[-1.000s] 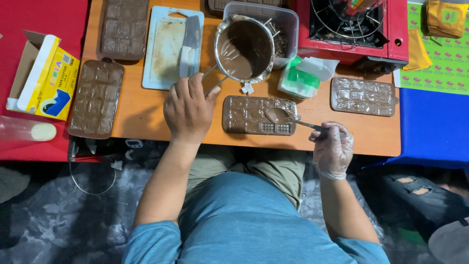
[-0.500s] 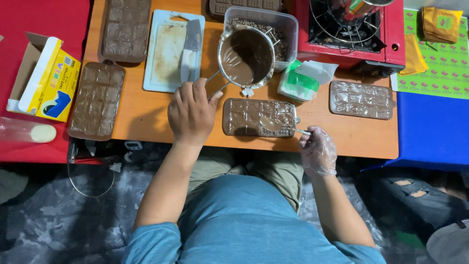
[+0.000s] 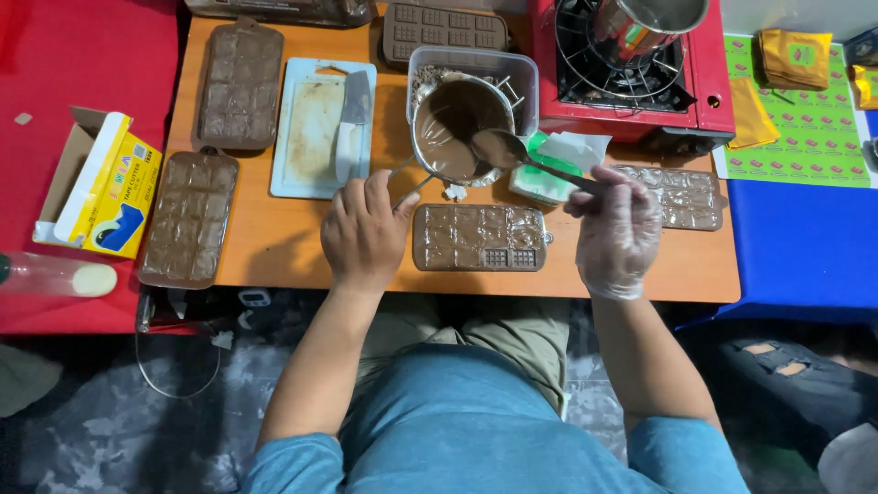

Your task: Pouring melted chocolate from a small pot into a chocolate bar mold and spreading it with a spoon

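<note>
5 choc moulds [image 3: 479, 237], 1 spoon [image 3: 512, 152], 2 hands [image 3: 364, 233]

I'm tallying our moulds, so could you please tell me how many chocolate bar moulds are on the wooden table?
5, perhaps more hidden above: two brown filled moulds at left, one empty at top, one centre, one clear at right.

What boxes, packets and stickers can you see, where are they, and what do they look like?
Cardboard box: far left on the red cloth, long, yellow with white and blue print, flap open.
Green and white packet: by the pot of melted chocolate, small and soft, just beyond the gloved right hand.
Gold pouches: top right corner, flat and shiny.
Sheet of stickers: right of the red stove, green with rows of small red labels.
</note>
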